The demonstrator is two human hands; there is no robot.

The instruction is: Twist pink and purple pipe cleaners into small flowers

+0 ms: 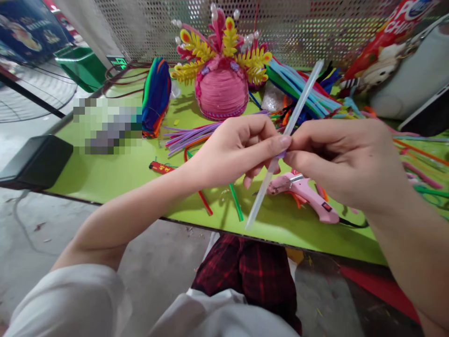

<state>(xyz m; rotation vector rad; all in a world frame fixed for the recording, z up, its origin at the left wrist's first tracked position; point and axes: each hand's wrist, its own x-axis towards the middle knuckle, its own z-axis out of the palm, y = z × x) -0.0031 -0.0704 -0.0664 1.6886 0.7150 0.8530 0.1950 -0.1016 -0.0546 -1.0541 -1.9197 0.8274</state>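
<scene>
Left hand [235, 149]: closed narrow, thumb and forefinger pinching the glue stick [302, 100] at its middle, where a bit of purple shows between the fingertips; the pinch seems to steady the stick.
Right hand [345, 161]: closed too, fingertips meeting the left ones at the same spot on the stick, so both hands bear on one point.
Glue stick: long, clear, held in the air above the near desk edge, slanting from low near to high far-right; its ends stick out free either side of the hands.
Purple bit: too small to tell whether it is a stem end wound on the stick.
Glue gun [308, 193]: pink, lying on its side on the desk [115, 173] just under the right hand, cord trailing right, within easy reach.
Loose stems: a red one [205, 202] and a green one [236, 208] lie near the desk edge below the left hand.
Purple stems [196, 135]: a bundle lying flat, left of the hands.
Crown [221, 77]: pink dome with yellow fronds and pearls, standing far centre, clear of the work.
Stem piles: blue and green ones [298, 86] far right; a multicolour stack [156, 96] far left.
Desk: green top, cluttered on its far side.
</scene>
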